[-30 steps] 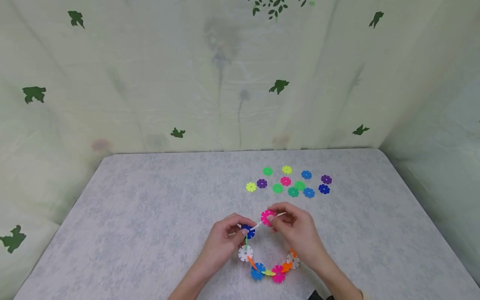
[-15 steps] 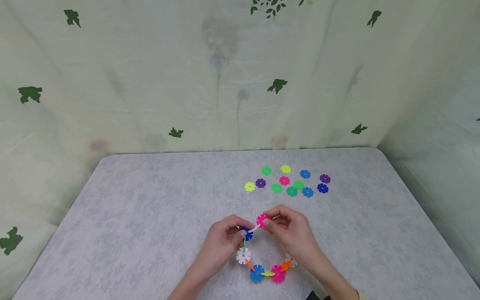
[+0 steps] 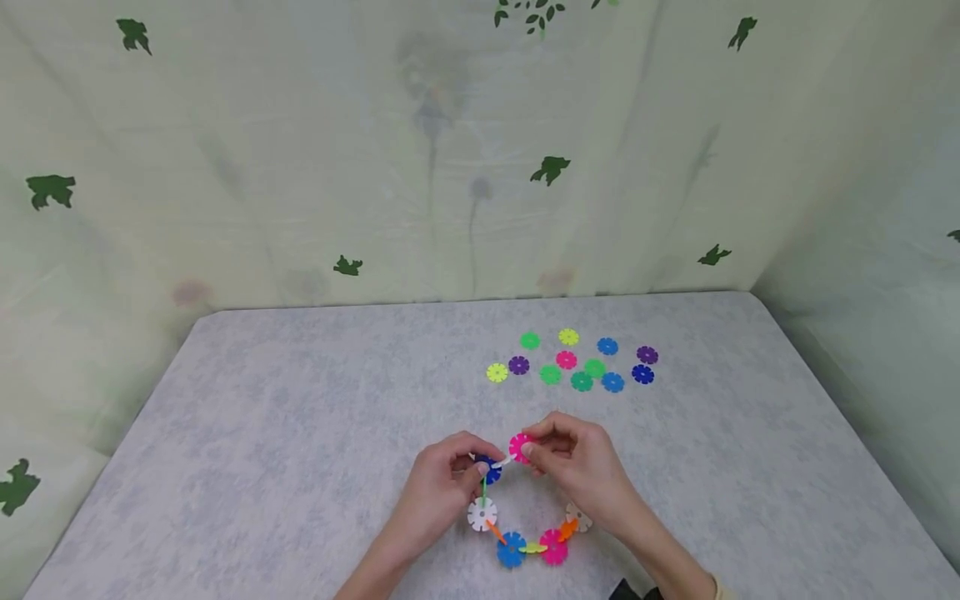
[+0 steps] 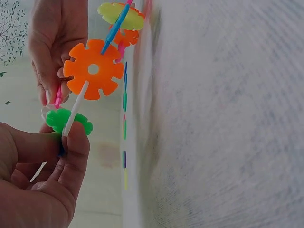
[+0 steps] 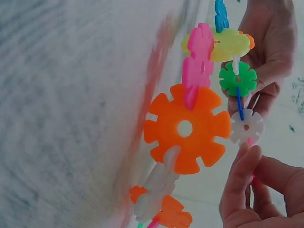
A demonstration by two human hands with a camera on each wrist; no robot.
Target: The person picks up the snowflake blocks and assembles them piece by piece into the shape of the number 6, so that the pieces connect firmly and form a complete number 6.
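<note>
My left hand [image 3: 442, 487] pinches a dark blue notched disc [image 3: 492, 476] between thumb and fingers. Opposite it, my right hand [image 3: 585, 467] grips a pink notched disc [image 3: 517, 447] by its edge. A white disc [image 5: 254, 121], seen edge-on from the head, links the two. From the hands a curved chain of interlocked discs hangs down, with a white disc [image 3: 482, 515], a blue disc [image 3: 512, 551] and a pink disc [image 3: 554, 548] along it. The left wrist view shows a green disc [image 4: 59, 118] at the left fingertips and an orange disc [image 4: 78, 69] nearby. Fingers hide parts of the held discs.
Several loose notched discs lie farther back on the grey table, among them a yellow disc [image 3: 497, 372], a purple disc [image 3: 647, 355] and a pink disc [image 3: 566, 360]. Behind the table [image 3: 315, 400] hangs a pale patterned curtain [image 3: 300, 167]. A black object [image 3: 624, 590] shows at the bottom edge.
My right hand has moved left and slightly down with the pink disc, closer to my left hand. The left hand keeps its pinch on the dark blue disc. The view has shifted slightly.
</note>
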